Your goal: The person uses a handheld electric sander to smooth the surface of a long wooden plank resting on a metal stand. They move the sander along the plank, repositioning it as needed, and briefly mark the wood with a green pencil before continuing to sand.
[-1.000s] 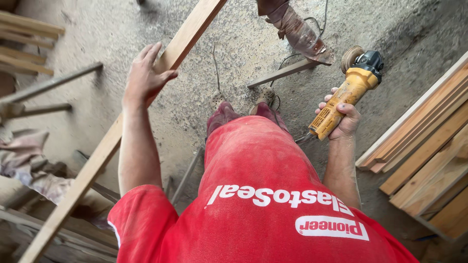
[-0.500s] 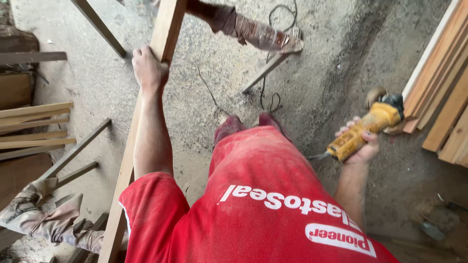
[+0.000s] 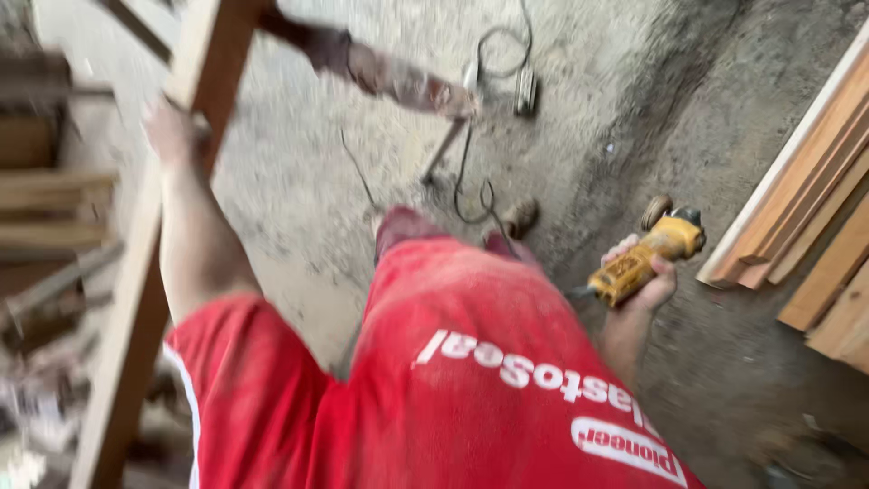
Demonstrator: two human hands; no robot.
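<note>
Juggling two things at once here. Right hand (image 3: 647, 276) is wrapped closed around a yellow angle grinder (image 3: 644, 256), disc end pointing away from the body toward the stacked boards (image 3: 797, 217) just beyond it. Left hand (image 3: 176, 136) is raised and clamped on a long wooden plank (image 3: 154, 272) that runs down past the forearm. My worry: a loose cable (image 3: 471, 181) lies on the dirt floor (image 3: 299, 181) out in front, between the hands, so tripping seems possible, and that one-handed plank could swing or slip.
</note>
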